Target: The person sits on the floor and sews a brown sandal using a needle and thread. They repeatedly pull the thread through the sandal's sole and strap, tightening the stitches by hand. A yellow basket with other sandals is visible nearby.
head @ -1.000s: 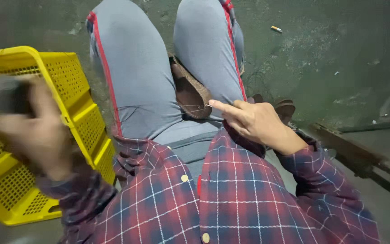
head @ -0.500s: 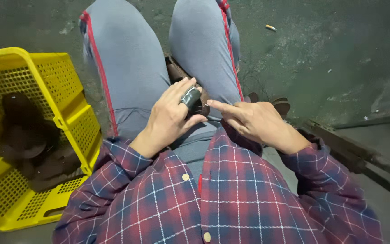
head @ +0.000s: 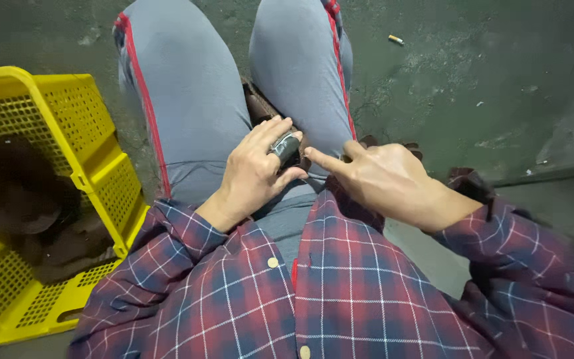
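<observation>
You have one small dark grey object in play, one yellow plastic crate, and one cigarette butt lying on the concrete floor well away from you.

Your left hand rests over your lap between your thighs, fingers curled around the dark grey object, which sits pinched between fingertips and thumb; what kind of thing it is cannot be told from here. Your right hand hovers just beside it, holding nothing, with the forefinger stretched out toward the object, its tip very near your left thumb, the other fingers loosely bent.

The crate stands on the floor at your left, close against your left leg. It has perforated walls and holds a heap of dark brown pieces, too blurred to count or name.
</observation>
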